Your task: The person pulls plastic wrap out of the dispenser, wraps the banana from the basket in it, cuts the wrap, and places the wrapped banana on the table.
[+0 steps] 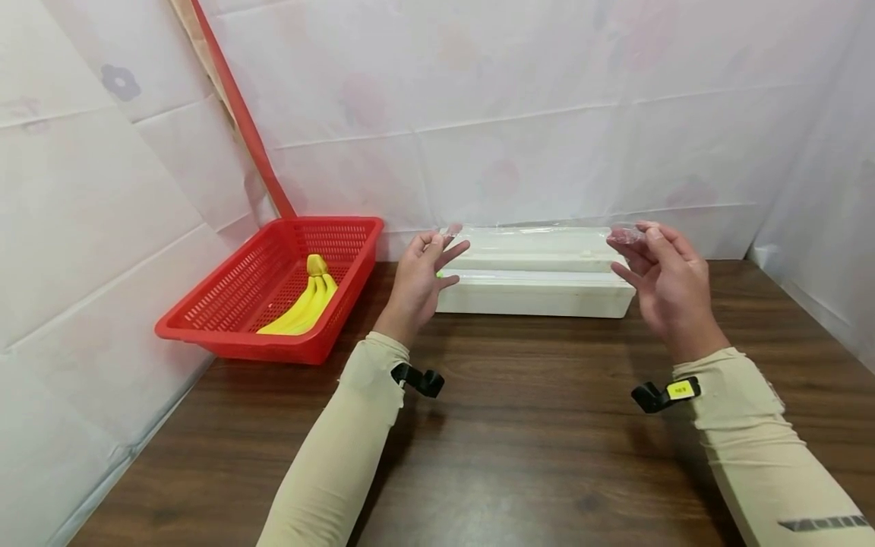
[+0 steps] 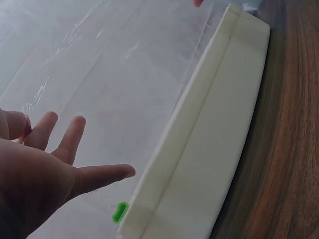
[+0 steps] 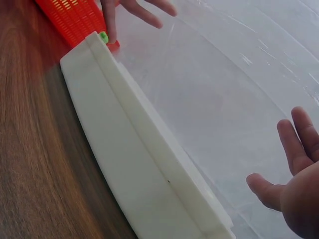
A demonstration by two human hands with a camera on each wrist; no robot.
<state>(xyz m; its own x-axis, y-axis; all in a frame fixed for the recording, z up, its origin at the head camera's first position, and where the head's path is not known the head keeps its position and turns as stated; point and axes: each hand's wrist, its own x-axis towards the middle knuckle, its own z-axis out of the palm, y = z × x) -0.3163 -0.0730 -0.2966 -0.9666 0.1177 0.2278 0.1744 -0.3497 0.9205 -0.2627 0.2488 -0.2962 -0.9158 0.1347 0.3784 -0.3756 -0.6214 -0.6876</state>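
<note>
Pinching the far corners of a clear film sheet [image 1: 533, 232], one corner to each hand: left hand [image 1: 418, 279] at the left corner between thumb and forefinger, other fingers spread; right hand [image 1: 666, 285] likewise at the right corner, where the film bunches. From the wrist views, cannot tell how firm either pinch is. Stretched above and just behind the white dispenser box [image 1: 536, 292], which sits far on the brown table [image 1: 519, 425]. Likely feather-light, limp, clingy and quick to tear or fold onto itself; best held at the corners, taut and level. Box looks stiff and light. Further left, a red basket [image 1: 225, 323] holding yellow bananas [image 1: 307, 300]
</note>
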